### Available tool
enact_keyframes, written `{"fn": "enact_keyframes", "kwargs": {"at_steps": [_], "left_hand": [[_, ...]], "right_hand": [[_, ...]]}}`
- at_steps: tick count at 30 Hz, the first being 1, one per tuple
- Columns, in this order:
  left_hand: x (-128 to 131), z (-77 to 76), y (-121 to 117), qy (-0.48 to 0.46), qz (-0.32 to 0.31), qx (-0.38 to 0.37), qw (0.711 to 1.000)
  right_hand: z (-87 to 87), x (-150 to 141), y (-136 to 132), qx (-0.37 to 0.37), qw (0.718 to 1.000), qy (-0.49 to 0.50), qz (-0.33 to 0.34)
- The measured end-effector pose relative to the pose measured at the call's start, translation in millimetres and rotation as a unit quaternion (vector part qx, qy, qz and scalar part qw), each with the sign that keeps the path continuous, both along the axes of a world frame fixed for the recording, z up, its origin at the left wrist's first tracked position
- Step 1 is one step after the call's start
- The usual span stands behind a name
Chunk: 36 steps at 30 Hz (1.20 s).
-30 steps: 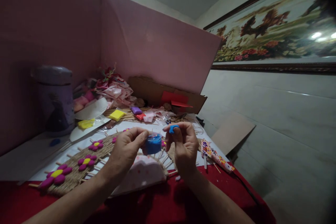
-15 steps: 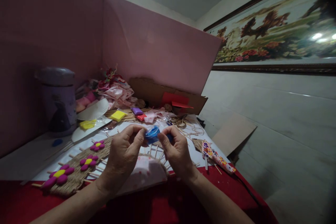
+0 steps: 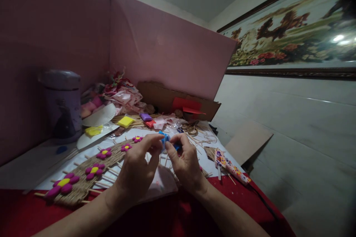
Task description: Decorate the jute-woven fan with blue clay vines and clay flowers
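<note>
My left hand (image 3: 139, 172) and my right hand (image 3: 185, 163) meet above the table, fingertips pinched together on a small lump of blue clay (image 3: 166, 139). The left thumb and forefinger grip its left side, the right thumb and forefinger its right side. Below them lies a woven straw fan-shaped mat (image 3: 91, 177) with skewer sticks poking out and several magenta clay flowers with yellow centres (image 3: 63, 184) stuck on it. How much clay each hand holds is hidden by the fingers.
A lidded purple canister (image 3: 63, 103) stands at the left, paper plates (image 3: 98, 115) beside it. Yellow (image 3: 125, 121), purple and red clay packs lie behind, near a cardboard box (image 3: 178, 102). A patterned stick piece (image 3: 230, 166) lies right on the red cloth (image 3: 167, 218).
A second ago the left hand held a blue clay block and the right a small piece, apart. Both hands have come together and moved slightly away, pinching the blue clay between them.
</note>
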<state>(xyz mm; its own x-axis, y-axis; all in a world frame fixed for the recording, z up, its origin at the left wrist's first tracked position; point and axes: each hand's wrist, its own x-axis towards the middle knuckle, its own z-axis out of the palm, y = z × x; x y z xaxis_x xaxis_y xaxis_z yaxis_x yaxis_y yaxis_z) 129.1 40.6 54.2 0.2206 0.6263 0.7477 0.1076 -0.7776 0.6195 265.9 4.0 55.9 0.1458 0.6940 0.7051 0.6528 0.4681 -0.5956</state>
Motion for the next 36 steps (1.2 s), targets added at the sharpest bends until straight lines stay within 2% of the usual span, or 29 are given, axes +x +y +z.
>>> {"fn": "enact_keyframes", "kwargs": {"at_steps": [2, 4, 11, 15, 19, 22, 26, 29, 36], "left_hand": [[-0.1, -2.7, -1.6, 0.035, 0.037, 0.069, 0.996], [0.3, -3.8, -1.6, 0.058, 0.050, 0.098, 0.992], [-1.0, 2.9, -0.5, 0.080, 0.014, 0.022, 0.996], [-0.9, 1.5, -1.0, 0.109, 0.024, 0.066, 0.992], [-1.8, -0.2, 2.1, 0.091, 0.054, 0.100, 0.989], [-3.2, 1.0, 5.7, 0.080, 0.063, 0.097, 0.990], [-5.5, 3.8, 8.4, 0.092, 0.063, 0.082, 0.990], [-6.7, 5.4, 9.1, 0.105, 0.064, 0.104, 0.987], [-5.9, 4.4, 10.8, 0.128, 0.116, 0.163, 0.971]], "right_hand": [[-1.0, 0.2, 0.8, -0.001, 1.000, 0.008, 0.002], [-2.0, 0.3, 1.1, -0.005, 1.000, 0.012, 0.002], [-2.8, -1.1, -1.5, 0.002, 0.999, 0.029, -0.023], [-5.3, -2.5, -2.8, 0.007, 1.000, 0.005, -0.020], [-8.9, -2.9, -3.7, 0.032, 0.998, -0.054, -0.017], [-9.6, -2.5, -4.6, 0.040, 0.996, -0.075, -0.009], [-7.8, -1.6, -4.7, 0.046, 0.995, -0.089, -0.011], [-6.0, -1.3, -4.1, 0.043, 0.994, -0.100, -0.023], [-6.8, -3.6, -5.6, 0.028, 0.994, -0.107, -0.011]]}}
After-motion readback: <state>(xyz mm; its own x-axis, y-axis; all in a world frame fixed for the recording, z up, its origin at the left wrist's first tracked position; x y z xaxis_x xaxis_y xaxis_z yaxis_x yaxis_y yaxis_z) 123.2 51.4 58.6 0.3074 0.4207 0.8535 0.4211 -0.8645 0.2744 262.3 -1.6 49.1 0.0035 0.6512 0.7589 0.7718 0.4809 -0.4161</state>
